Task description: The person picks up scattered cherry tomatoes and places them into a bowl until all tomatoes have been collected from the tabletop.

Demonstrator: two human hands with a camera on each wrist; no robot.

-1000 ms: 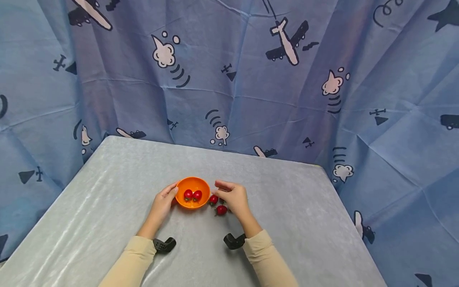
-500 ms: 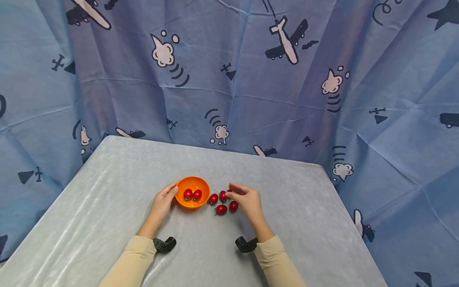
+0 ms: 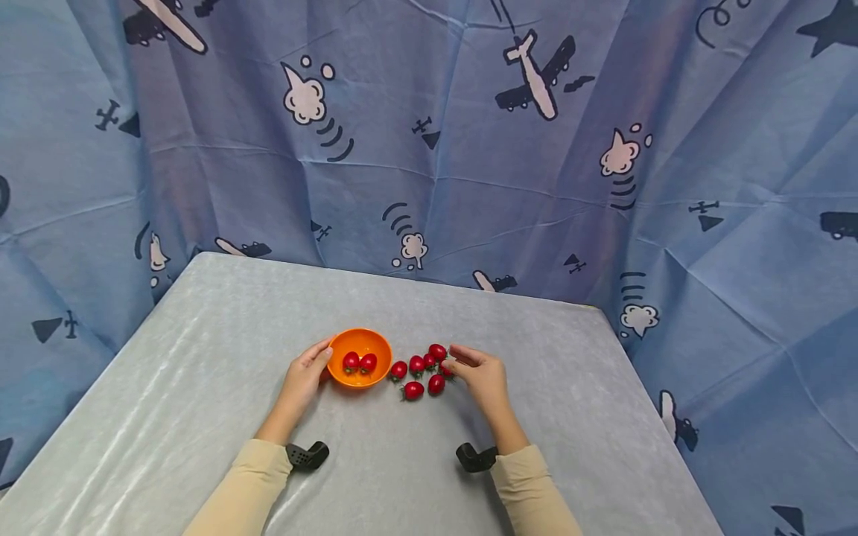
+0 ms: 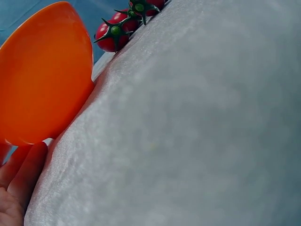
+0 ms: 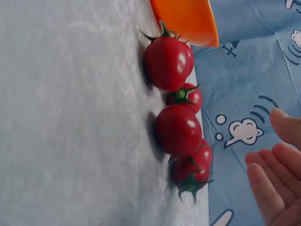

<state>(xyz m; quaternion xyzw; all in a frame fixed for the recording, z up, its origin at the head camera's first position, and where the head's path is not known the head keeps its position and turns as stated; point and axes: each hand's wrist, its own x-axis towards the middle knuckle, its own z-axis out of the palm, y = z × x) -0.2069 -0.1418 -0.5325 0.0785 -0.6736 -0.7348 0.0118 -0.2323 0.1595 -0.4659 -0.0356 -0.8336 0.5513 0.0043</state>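
Observation:
An orange bowl (image 3: 362, 339) with two red cherry tomatoes (image 3: 368, 363) inside stands on the table. My left hand (image 3: 299, 385) holds it from the left, thumb at the rim; in the left wrist view, fingers (image 4: 29, 174) lie against the lower side of the bowl (image 4: 44, 75). Right of the bowl, several loose cherry tomatoes (image 3: 413, 391) with green calyxes lie in a cluster. At that cluster's right end is my right hand (image 3: 488, 381), partly covering one tomato in the head view. The right wrist view shows this hand (image 5: 280, 181) with relaxed fingers and nothing in them.
A pale grey cloth covers the table (image 3: 570, 417). Behind it hangs a blue curtain (image 3: 375, 149) printed with airplanes. Black camera mounts (image 3: 476, 458) sit at both wrists, below beige sleeves (image 3: 536, 491).
My right hand has moved right, away from the bowl and along the tomatoes, uncovering more of them. The left hand and the bowl have stayed in place.

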